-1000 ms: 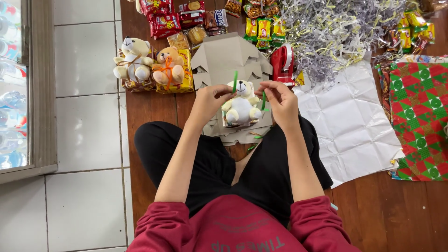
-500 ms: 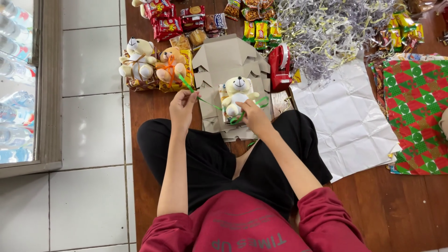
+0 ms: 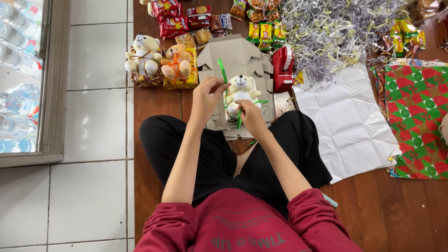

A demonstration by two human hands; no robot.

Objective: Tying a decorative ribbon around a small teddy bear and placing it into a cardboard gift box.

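Note:
A small white teddy bear (image 3: 242, 89) lies on a flat brown cardboard box blank (image 3: 236, 56) in front of my crossed legs. A green ribbon (image 3: 223, 71) runs around the bear. My left hand (image 3: 206, 99) pinches one ribbon end, which sticks up to the left of the bear's head. My right hand (image 3: 252, 117) holds the other ribbon end just below the bear's body.
Two more teddy bears (image 3: 161, 61) sit tied on snack packs at the left. Snack packets (image 3: 183, 17) line the back, with shredded paper (image 3: 332, 29), a red tape dispenser (image 3: 282, 67), white paper (image 3: 347, 120) and red-green wrapping paper (image 3: 416, 116) to the right. Tiled floor at left.
Both hands drew in close to the bear. My left hand came back from the far left with its ribbon end, and my right hand stayed low under the bear.

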